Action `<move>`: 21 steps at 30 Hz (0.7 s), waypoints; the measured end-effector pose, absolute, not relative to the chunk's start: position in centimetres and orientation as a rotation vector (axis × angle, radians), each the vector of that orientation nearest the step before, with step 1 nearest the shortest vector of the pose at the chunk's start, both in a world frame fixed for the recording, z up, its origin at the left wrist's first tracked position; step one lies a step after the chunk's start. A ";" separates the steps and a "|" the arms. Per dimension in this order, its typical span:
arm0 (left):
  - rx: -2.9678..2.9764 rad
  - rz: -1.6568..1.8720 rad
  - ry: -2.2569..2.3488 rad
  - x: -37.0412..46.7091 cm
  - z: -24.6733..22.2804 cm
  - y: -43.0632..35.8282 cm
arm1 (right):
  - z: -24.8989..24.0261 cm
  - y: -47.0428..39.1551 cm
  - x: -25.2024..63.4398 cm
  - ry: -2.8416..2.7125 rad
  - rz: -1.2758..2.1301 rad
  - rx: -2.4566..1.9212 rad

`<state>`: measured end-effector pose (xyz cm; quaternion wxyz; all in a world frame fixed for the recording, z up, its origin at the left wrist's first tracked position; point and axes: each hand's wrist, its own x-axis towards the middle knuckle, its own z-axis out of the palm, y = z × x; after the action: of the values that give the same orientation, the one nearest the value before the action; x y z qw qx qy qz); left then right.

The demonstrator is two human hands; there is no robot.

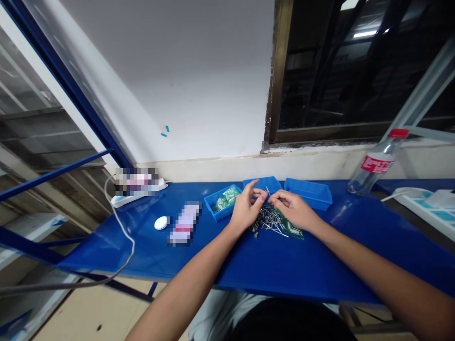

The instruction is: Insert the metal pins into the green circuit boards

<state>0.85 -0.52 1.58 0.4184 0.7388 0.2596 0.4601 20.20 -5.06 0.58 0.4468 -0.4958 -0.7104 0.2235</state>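
Note:
My left hand [249, 204] and my right hand [290, 208] face each other above the table, fingertips pinched and close together. A thin silver metal rod [268, 191] shows between the fingertips; its lower end meets my right fingers. What my left fingers pinch is too small to make out. Under the hands lies a loose pile of long thin metal rods [273, 224], with small dark metal pieces [255, 230] along its left side. A green packet [294, 230] lies beside the pile, partly beneath my right hand.
A blue bin [217, 217] holds green packets. Two more blue bins stand behind my hands, one at the right [314, 204]. Left are a round white object [161, 223], a blurred-out object [185, 223] and a cable [132, 246]. A plastic bottle [373, 166] stands back right.

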 end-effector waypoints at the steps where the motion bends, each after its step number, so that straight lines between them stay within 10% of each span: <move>1: 1.846 1.158 0.665 0.9 1.5 -0.6 | 0.6 -4.8 20.2 -1.712 0.582 -1.232; 21: 1.864 1.159 0.713 0.6 1.7 -0.8 | 1.2 -5.6 20.4 -2.426 0.043 -1.157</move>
<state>0.60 -0.78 1.73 0.4049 0.7386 0.2825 0.4590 20.37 -5.64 1.23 0.2249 -0.4195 -0.8793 0.0155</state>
